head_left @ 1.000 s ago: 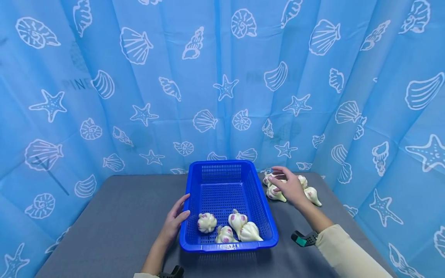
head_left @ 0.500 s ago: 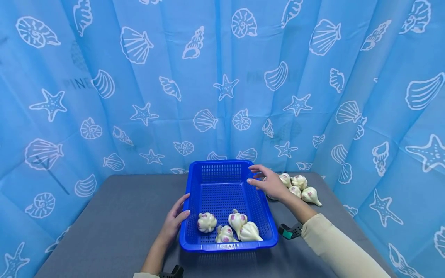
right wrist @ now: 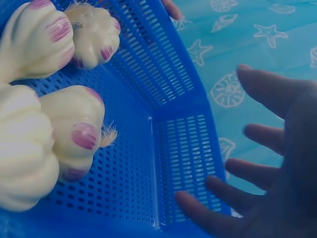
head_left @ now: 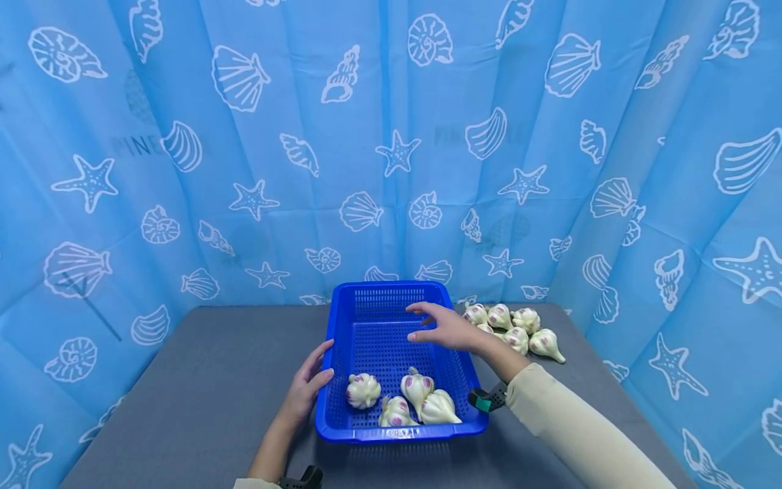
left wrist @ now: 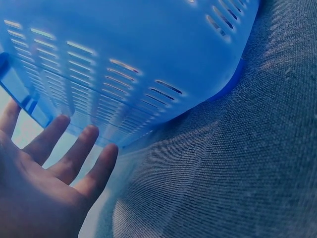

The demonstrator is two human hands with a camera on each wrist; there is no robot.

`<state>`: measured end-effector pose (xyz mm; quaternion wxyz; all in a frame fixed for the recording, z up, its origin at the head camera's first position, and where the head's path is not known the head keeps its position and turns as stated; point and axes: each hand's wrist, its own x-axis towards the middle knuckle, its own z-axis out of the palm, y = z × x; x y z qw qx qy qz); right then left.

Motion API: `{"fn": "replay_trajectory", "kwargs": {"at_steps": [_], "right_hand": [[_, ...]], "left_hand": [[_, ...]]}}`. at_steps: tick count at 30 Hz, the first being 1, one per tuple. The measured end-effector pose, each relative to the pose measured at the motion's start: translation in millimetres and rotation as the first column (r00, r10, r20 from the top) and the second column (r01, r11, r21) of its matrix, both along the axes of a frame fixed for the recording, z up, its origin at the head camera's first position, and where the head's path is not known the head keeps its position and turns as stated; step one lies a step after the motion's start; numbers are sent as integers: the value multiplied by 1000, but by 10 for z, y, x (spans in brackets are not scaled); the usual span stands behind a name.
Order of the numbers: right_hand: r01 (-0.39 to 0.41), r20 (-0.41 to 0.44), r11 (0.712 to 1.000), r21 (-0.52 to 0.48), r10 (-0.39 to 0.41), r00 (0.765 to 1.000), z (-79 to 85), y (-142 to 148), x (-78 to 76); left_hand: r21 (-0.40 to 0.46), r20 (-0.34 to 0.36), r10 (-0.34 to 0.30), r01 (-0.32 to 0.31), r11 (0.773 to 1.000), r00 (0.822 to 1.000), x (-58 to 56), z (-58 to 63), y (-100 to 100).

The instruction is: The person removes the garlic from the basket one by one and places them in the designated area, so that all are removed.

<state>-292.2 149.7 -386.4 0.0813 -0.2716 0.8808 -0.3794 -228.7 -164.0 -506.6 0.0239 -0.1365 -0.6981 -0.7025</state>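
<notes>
A blue plastic basket point(head_left: 345, 435) stands in the middle of the table, with several garlic bulbs point(head_left: 364, 391) inside its near end. My left hand point(head_left: 302, 387) rests against the basket's left side, thumb at the rim. Seen in the left wrist view, the fingers point(left wrist: 81, 153) of that hand stretch out along the slotted outer wall. Over the far right part of the basket, my right hand point(head_left: 449, 329) hovers with nothing in it. Its fingers point(right wrist: 252, 173) are spread apart in the right wrist view, where white bulbs with purple patches point(right wrist: 74, 131) lie in the basket.
To the right of the basket, several more garlic bulbs point(head_left: 525, 320) lie grouped on the grey tabletop point(head_left: 244, 380); my right forearm partly covers the group. A blue shell-print curtain point(head_left: 391, 170) hangs behind the table and along its sides.
My right hand has moved left from the garlic group, over the basket's right rim, to above its inside. The left hand and the basket have stayed where they were.
</notes>
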Motion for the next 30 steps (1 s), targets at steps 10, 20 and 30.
{"fn": "replay_trajectory", "kwargs": {"at_steps": [10,20,30], "right_hand": [[-132,289,988,79,104,952,-46,-192,-44],[-234,438,947,219,119,891,-132,-320,-24],[-289,552,905,312,75,830,-241,-354,18]], "left_hand": [[-15,6,11,-11,1000,1000,13,15,4],[1,-3,4,-4,1000,1000,-2,-7,0],[5,-13,4,-4,1000,1000,-15,-21,-4]]}}
